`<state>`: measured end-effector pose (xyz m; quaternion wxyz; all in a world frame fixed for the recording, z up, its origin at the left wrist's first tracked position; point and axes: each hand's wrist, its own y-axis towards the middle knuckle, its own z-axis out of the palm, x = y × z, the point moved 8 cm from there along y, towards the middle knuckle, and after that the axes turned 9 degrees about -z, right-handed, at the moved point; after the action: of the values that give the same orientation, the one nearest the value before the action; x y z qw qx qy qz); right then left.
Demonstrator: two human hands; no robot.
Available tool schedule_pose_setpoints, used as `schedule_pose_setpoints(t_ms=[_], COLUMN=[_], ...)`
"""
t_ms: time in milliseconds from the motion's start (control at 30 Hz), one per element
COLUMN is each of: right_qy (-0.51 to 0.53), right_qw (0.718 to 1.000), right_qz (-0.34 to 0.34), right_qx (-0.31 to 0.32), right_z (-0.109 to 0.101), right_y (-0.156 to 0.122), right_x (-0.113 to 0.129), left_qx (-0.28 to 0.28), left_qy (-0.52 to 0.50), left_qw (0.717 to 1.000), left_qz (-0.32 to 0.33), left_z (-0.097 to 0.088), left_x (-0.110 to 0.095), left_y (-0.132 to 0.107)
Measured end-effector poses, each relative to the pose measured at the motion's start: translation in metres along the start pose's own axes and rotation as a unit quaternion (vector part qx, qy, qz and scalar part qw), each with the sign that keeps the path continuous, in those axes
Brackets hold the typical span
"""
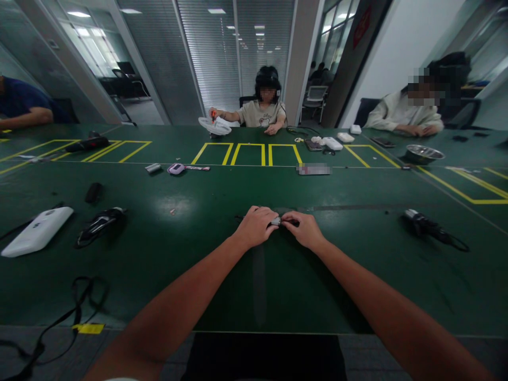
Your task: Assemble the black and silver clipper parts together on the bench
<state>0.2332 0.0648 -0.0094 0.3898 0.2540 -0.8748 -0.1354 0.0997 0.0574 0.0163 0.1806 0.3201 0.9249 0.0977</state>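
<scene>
Both my hands meet over the middle of the green table. Under the fingers of my left hand (257, 226) is a small silver-grey piece (275, 220), mostly covered, so its kind is unclear. My right hand (305, 228) pinches a thin black cable end (292, 223) right against that piece. Whether the two are joined cannot be made out. A short dark strand (238, 217) pokes out on the far side of my left hand.
At left lie a white flat device (37, 233), a coiled black cable (101, 225) and a small black case (93, 192). A bundled black cable (432, 227) is at right. Farther off are a purple gadget (175, 169), a metal bowl (424, 154) and seated people, one holding a white fan-like part (215, 127).
</scene>
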Motion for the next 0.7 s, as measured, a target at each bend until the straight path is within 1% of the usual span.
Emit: schedule_pose_setpoints(t_ms=[100,200,267,333,400,500,600,700], right_qy=[-0.002,-0.005,-0.016,-0.027,-0.033,-0.04,-0.048,-0.058], right_qw=[1.0,1.0,1.0,0.999,0.999,0.999,0.999,0.998], right_qz=[0.005,0.009,0.01,0.009,0.005,0.002,0.006,0.007], right_qx=[-0.003,-0.017,-0.022,-0.018,-0.012,-0.01,-0.013,-0.016], right_z=[-0.002,-0.008,-0.013,-0.015,-0.015,-0.014,-0.013,-0.015], right_y=[-0.001,-0.002,-0.002,-0.002,-0.002,-0.002,-0.002,-0.003], right_x=[-0.001,0.001,0.003,0.003,0.003,0.0,-0.005,-0.008], left_qx=[0.001,0.006,0.013,0.02,0.032,0.041,0.045,0.059], left_qy=[0.009,0.02,0.028,0.033,0.043,0.077,0.112,0.144], left_qw=[1.0,1.0,0.999,0.997,0.994,0.985,0.969,0.947], left_qz=[-0.005,-0.018,-0.037,-0.063,-0.095,-0.151,-0.214,-0.282], left_z=[-0.001,-0.002,-0.005,-0.009,-0.014,-0.024,-0.036,-0.053], left_x=[-0.001,0.001,0.007,0.017,0.033,0.064,0.1,0.14], left_y=[0.0,-0.001,-0.003,-0.006,-0.01,-0.021,-0.037,-0.061])
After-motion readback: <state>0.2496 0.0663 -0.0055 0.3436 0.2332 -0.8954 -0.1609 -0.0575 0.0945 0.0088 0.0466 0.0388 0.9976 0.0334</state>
